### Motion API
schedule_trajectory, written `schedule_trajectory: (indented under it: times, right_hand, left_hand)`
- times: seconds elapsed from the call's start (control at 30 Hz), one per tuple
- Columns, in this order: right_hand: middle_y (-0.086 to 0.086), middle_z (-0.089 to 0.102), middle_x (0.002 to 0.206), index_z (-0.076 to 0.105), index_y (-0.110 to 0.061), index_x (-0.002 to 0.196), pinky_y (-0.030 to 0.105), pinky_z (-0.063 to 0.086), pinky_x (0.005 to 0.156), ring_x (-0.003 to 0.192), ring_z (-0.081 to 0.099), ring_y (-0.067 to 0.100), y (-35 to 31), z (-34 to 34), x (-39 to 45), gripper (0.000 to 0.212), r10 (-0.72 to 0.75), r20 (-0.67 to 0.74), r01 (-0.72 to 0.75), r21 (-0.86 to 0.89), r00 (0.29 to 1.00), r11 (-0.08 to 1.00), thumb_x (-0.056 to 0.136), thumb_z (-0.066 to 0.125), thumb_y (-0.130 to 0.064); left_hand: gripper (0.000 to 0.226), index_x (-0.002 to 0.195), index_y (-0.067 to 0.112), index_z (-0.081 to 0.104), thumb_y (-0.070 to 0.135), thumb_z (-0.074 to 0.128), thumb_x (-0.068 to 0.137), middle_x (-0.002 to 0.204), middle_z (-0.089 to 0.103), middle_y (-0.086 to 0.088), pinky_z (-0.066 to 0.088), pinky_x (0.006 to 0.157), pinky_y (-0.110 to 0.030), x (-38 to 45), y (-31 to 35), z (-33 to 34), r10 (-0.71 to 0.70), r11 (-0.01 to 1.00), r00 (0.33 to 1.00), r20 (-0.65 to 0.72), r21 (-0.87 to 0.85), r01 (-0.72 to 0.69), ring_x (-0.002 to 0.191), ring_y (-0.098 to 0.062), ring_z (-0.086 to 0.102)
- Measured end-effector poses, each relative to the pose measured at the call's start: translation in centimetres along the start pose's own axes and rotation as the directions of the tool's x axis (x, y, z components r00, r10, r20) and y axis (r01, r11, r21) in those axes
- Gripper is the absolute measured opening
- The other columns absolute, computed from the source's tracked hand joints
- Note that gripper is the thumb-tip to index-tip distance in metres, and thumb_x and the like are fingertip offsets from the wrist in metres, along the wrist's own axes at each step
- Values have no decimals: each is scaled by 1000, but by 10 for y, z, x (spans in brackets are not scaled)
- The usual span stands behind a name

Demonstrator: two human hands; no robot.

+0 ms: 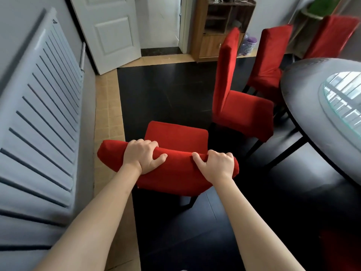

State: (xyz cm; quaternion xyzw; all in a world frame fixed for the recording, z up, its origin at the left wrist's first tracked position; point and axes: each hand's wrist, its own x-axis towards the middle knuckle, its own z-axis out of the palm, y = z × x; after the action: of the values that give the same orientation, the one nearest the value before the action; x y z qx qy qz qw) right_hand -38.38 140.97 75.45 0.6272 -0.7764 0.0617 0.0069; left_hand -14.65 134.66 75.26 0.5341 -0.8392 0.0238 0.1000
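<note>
The left hand point(143, 156) is clamped over the top of the red chair point(175, 133), fingers curled over the far side of the backrest and thumb pressed into the near face; the right hand point(216, 165) holds the same top edge in the same way, a little nearer the backrest's right end. In the head view, the only one there is, the chair stands straight ahead of and below the person, seat pointing away toward the white door point(115, 32). The long axis of its top edge runs from left to right across the view, dipping slightly to the right. Both hands are already on it, so neither is nearer. The chair stands on the dark floor point(166, 90), close to that floor's pale left border beside the radiator point(39, 114). The round table point(304, 106) lies well off to the right, with a second red chair point(242, 112) between. As I judge it, any move toward the table would have to swing the chair rightward. No brand, label or writing can be read anywhere.
</note>
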Motion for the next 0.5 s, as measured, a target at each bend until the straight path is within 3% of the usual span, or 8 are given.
schedule_trajectory:
  times: [0.3, 0.5]
  right_hand:
    - [-4, 40, 50, 41, -18, 58, 36, 36, 78, 51, 42, 21, -42, -5, -81, 69, 156, 1, -156, -11, 988, 988, 76, 10, -77]
    - [1, 57, 58, 46, -16, 63, 36, 36, 77, 54, 43, 21, -73, -8, -125, 70, 234, 19, -234, -23, 972, 972, 79, 13, -75]
  left_hand:
    - [85, 99, 16, 66, 74, 9, 76, 86, 69, -2, 43, 76, -34, -30, -31, -9, 176, 984, 981, 78, 9, -177, 78, -22, 62]
    - [85, 100, 18, 65, 74, 7, 75, 87, 68, -1, 42, 79, -36, -50, -48, -17, 252, 965, 962, 108, 43, -258, 81, -21, 61]
